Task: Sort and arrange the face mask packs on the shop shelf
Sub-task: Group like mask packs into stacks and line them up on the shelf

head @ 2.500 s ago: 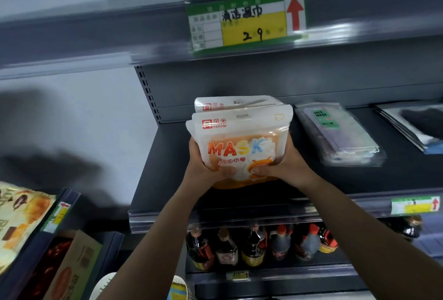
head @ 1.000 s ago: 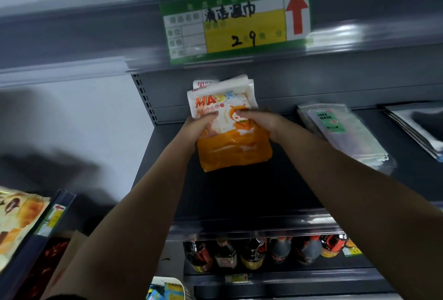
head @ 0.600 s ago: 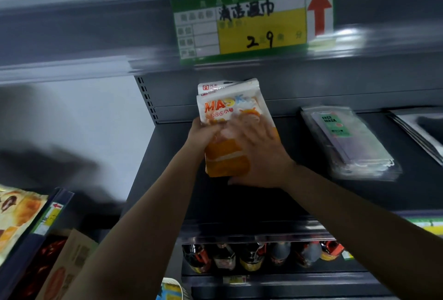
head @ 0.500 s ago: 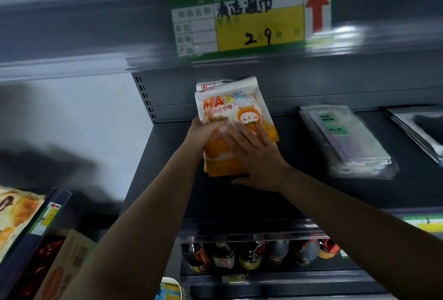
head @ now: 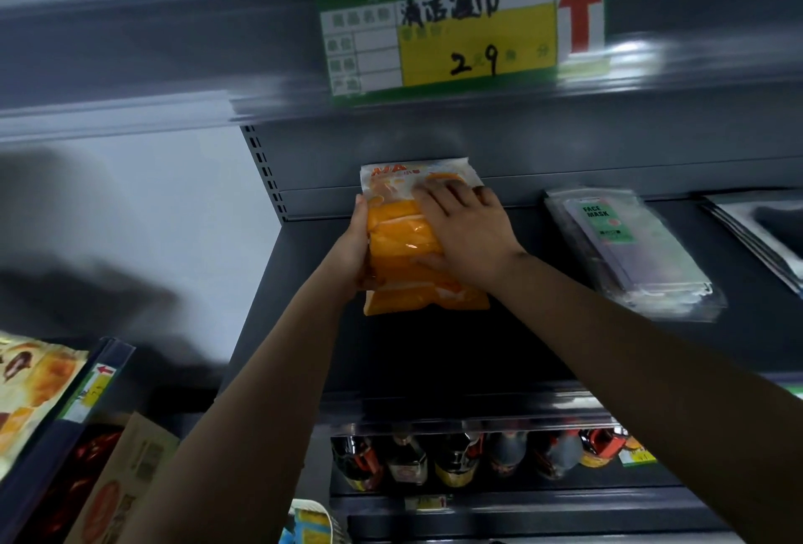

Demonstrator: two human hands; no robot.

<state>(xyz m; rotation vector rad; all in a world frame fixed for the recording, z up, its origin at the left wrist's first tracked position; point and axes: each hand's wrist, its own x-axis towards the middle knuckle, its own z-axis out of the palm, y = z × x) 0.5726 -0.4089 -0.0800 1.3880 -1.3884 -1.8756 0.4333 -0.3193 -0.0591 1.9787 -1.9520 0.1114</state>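
Note:
A stack of orange and white mask packs (head: 406,239) lies flat on the dark grey shelf (head: 434,352), its top end against the back panel. My left hand (head: 354,248) grips the stack's left edge. My right hand (head: 467,230) lies flat on top of it with fingers spread, covering the right half. A stack of clear "FACE MASK" packs (head: 625,252) with a green label lies to the right on the same shelf, apart from the orange stack.
More flat packs (head: 760,235) lie at the far right. The shelf above carries a green and yellow price tag (head: 439,35). Dark sauce bottles (head: 456,456) fill the shelf below. Snack bags (head: 30,391) and a cardboard box (head: 126,482) sit lower left.
The orange mask packs went from held upright at the shelf's front to lying flat against the back panel. My right hand slid up onto the top of the stack.

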